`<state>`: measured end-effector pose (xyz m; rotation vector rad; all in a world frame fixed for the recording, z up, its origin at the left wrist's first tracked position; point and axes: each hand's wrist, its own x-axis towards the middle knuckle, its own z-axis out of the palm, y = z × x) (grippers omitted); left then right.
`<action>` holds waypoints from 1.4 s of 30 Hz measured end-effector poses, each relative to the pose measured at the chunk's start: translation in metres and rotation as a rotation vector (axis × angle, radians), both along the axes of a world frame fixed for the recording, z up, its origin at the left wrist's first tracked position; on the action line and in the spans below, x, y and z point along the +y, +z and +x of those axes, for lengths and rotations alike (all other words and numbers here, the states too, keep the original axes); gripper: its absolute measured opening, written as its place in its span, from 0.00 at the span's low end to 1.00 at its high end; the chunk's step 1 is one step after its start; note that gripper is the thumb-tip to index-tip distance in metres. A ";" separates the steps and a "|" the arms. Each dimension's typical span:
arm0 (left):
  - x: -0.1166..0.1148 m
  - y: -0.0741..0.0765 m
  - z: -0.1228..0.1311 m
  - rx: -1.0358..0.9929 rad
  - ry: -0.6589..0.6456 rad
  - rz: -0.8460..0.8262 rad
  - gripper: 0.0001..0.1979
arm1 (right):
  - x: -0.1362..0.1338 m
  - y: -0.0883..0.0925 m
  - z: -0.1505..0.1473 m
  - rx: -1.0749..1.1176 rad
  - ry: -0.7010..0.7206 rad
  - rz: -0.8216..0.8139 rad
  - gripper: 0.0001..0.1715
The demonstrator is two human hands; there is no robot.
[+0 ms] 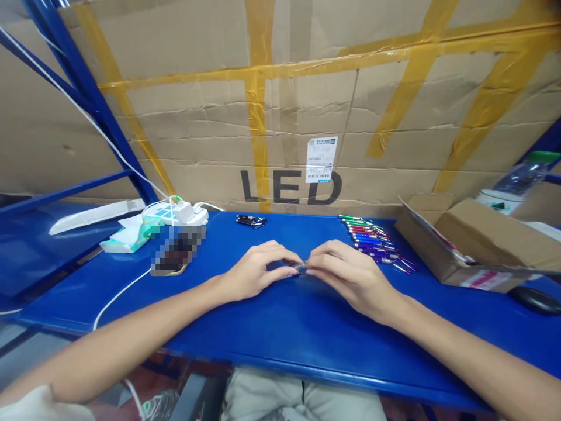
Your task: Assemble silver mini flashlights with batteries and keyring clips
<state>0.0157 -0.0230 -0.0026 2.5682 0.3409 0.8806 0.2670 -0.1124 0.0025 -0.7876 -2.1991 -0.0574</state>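
Over the middle of the blue table, my left hand (265, 268) pinches a small, dark, pen-like piece (296, 272) between thumb and fingers. My right hand (350, 275) meets it from the other side, its fingertips closed on the silvery end of the same piece. Fingers cover most of it, so its exact kind is unclear. Beyond my right hand lies a row of slim pens (370, 240) in green, red, blue and purple, with shiny metal ends. A few black pens (251, 221) lie together near the table's back edge.
An open cardboard box (473, 257) stands at the right, with a black computer mouse (537, 300) before it. At the left are a blurred-out phone (177, 252), a tissue pack (131, 234) and a white power strip (193, 215). A large carton (210, 134) walls the back.
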 end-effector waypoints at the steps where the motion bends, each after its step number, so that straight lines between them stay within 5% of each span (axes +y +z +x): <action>1: 0.000 0.000 0.000 -0.007 0.006 -0.009 0.11 | 0.000 0.001 0.000 0.022 -0.008 0.008 0.07; 5: 0.003 0.000 -0.001 -0.017 0.017 -0.022 0.10 | 0.010 0.001 0.012 0.113 -0.216 0.046 0.09; 9: 0.006 -0.001 -0.002 -0.007 0.033 -0.011 0.10 | 0.030 -0.012 0.036 -0.194 -0.422 -0.052 0.13; 14: 0.009 -0.002 -0.002 -0.009 0.071 0.008 0.10 | 0.040 -0.024 0.046 -0.374 -0.401 -0.271 0.14; 22: 0.009 -0.003 -0.002 0.015 0.075 -0.016 0.10 | 0.036 -0.022 0.036 -0.295 -0.475 -0.261 0.12; 30: 0.009 -0.004 -0.002 0.023 0.077 -0.018 0.10 | 0.036 -0.026 0.029 -0.323 -0.419 -0.262 0.09; 38: 0.009 -0.006 -0.002 0.033 0.066 -0.001 0.11 | 0.009 -0.005 0.003 0.155 -0.181 -0.073 0.04; 42: 0.006 -0.005 -0.002 0.023 0.041 -0.006 0.12 | 0.001 -0.002 -0.007 0.053 -0.120 0.028 0.05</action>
